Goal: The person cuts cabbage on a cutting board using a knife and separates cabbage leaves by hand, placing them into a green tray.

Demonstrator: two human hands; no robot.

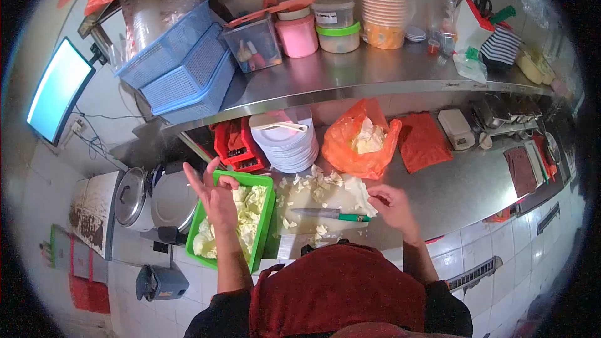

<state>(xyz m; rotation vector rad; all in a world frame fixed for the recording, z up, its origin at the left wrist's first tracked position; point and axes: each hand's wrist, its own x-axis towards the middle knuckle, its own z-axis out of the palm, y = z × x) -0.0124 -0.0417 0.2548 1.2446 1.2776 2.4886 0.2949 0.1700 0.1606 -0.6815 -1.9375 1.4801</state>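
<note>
Over the left part of a green basket [268,213] filled with pale leafy pieces [249,216], my left hand [216,197] is raised with its fingers spread, holding nothing. My right hand [389,206] is at the right end of the cutting board [300,200], its fingers curled beside a pale cloth or sheet [360,195]; whether it grips anything is too small to tell. A knife with a green handle [354,217] lies on the board between my hands, its blade pointing left. Pale scraps [319,184] are scattered on the board.
An orange plastic bag [341,147] with pale pieces stands behind the board, near stacked white plates [285,147] and a red cloth [424,141]. Above runs a metal shelf [282,84] with blue baskets [181,56] and tubs. Large pots [174,200] stand at the left.
</note>
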